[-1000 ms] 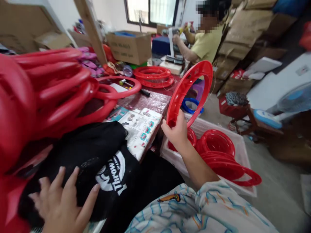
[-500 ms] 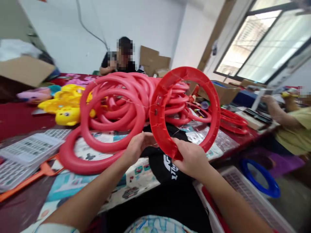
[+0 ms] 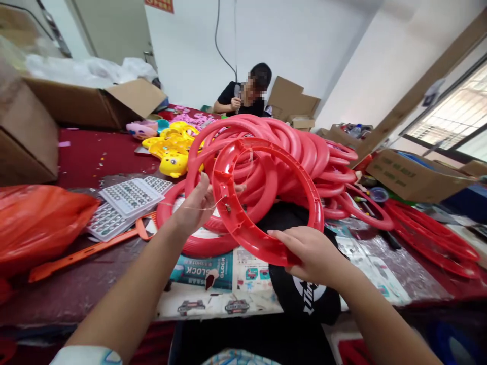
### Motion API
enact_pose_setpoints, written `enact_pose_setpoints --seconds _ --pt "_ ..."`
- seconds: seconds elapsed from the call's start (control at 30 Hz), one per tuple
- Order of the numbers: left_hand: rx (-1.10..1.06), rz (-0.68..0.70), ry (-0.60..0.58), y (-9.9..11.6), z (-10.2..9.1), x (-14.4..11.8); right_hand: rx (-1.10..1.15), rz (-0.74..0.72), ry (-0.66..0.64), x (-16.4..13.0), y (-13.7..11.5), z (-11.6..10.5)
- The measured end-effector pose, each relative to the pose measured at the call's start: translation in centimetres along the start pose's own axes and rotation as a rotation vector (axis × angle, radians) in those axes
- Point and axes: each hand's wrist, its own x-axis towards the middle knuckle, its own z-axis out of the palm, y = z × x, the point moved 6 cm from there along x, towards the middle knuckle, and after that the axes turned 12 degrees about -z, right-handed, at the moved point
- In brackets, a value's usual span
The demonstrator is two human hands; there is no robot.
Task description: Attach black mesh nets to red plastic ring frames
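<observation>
My right hand [image 3: 312, 253] and left hand [image 3: 194, 210] now grip the red ring [image 3: 262, 203] tilted flatter; the cardboard box [image 3: 95, 104] at 10 o'clock holds plastic.

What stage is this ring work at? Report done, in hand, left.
Done, apparently: a pile of pink-red rings lies on the table. In hand: the right hand grips one red ring half at its lower rim, while the left hand pinches a thin thread at its side. Left, probably: flat red ring halves lie at the right.
</observation>
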Motion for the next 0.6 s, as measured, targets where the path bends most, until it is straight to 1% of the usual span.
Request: enact_pose_setpoints --seconds 0.17,0.3,0.4,0.47,0.5,0.57,0.6 --pt "-0.021 -0.087 -0.079 0.3 -1.1 -0.5 -0.001 -0.092 -0.019 1.2 1.8 -0.1" --pt "-0.011 -0.065 -0.140 1.2 -0.8 -0.5 -0.016 -0.156 0.038 1.4 3.7 -1.0" --pt "0.002 -0.008 -0.119 2.0 0.0 -0.7 -0.052 -0.119 0.126 1.8 4.9 -2.3" --pt "-0.017 0.056 -0.074 2.7 0.8 -1.1 -0.069 -0.083 0.247 2.3 4.5 -3.5" --pt "-0.030 0.090 -0.046 2.9 1.3 -1.4 -0.081 -0.077 0.329 2.6 3.8 -4.3" --pt "-0.049 0.140 0.014 3.1 2.5 -1.8 -0.122 -0.096 0.493 3.3 1.3 -5.6" --pt "-0.057 0.153 0.046 3.1 3.0 -2.0 -0.158 -0.123 0.554 3.7 -0.2 -6.1"
